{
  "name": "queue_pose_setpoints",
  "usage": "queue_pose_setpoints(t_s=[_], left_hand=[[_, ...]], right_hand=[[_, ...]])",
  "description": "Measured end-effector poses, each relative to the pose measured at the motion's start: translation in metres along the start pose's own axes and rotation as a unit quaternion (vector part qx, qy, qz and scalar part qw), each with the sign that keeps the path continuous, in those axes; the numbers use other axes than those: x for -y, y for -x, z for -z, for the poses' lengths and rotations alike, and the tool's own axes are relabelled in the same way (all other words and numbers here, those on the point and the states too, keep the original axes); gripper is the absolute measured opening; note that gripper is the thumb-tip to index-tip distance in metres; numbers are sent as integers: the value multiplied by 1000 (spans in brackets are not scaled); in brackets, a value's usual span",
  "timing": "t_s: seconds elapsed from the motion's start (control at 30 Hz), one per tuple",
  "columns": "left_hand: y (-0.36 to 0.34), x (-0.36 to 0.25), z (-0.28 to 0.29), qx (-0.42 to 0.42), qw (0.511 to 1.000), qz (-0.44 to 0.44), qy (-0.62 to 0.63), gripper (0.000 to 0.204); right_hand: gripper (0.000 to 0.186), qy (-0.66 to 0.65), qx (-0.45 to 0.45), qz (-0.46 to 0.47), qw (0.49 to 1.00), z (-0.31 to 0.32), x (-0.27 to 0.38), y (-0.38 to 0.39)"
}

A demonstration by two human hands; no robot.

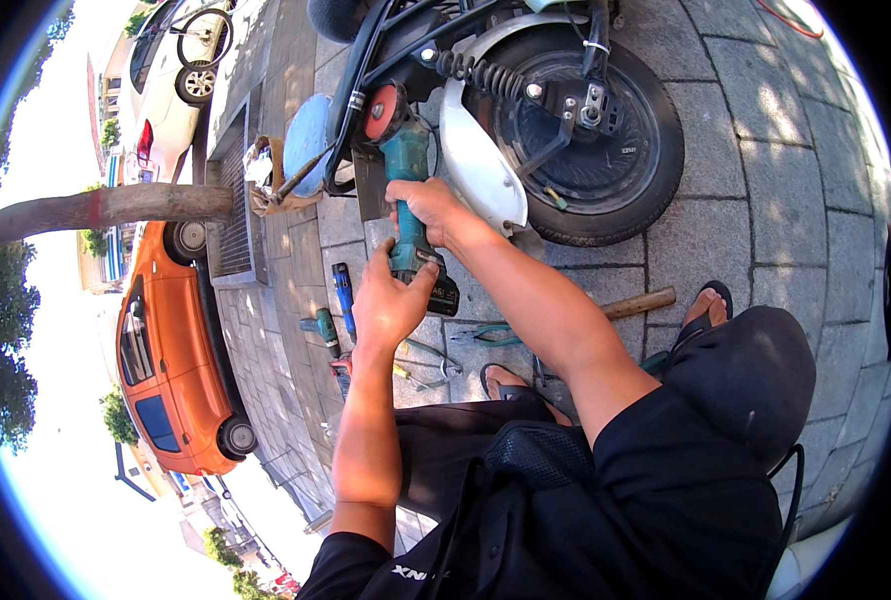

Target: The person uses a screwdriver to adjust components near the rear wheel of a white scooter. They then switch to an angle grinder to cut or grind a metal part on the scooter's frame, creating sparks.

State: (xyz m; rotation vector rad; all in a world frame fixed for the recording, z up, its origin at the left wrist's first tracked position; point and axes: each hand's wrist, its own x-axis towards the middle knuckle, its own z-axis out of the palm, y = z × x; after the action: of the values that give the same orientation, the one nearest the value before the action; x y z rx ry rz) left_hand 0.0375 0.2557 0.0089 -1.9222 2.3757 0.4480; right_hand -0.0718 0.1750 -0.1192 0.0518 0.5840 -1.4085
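I grip a teal cordless angle grinder [407, 160] in both hands. My left hand [394, 300] is closed round its lower body beside the black battery [443, 298]. My right hand [424, 207] is wrapped round the body higher up, below the head. The red disc [381, 113] sits close to the scooter's black tube frame [351, 110] and a grey metal plate [376, 190]; I cannot tell if it touches either. Just right of it are a white curved fender [476, 170], a coiled shock absorber [476, 72] and the wheel [636, 150].
On the paving near my feet lie a blue tool [344, 298], a teal drill [324, 330], pliers [491, 335] and a wooden handle [641, 305]. Left are a blue stool [306, 130], cardboard [296, 200], a tree trunk [116, 206], an orange car [166, 350] and a white car [156, 110].
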Motion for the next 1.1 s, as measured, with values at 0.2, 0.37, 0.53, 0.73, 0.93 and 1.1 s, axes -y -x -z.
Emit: queue_pose_setpoints(t_s=[0.2,0.37,0.53,0.73,0.93,1.1], left_hand=[[1,-3,3,-2,1000,20,-13,81],[4,-6,3,-5,999,19,-34,82],[4,-6,2,-4,999,23,-32,82],[-2,-3,5,33,999,33,-23,82],[-6,5,1,24,1000,13,-11,82],[-11,14,-1,18,1000,4,6,82]], right_hand=[[14,0,-2,-4,1000,-2,-2,-2],[13,-6,-7,-5,1000,-2,-1,2],[15,8,20,-1,1000,0,1,1],[11,5,11,5,1000,-2,1,-3],[11,25,-2,14,1000,-3,2,-4],[11,27,-11,19,999,-5,2,-4]])
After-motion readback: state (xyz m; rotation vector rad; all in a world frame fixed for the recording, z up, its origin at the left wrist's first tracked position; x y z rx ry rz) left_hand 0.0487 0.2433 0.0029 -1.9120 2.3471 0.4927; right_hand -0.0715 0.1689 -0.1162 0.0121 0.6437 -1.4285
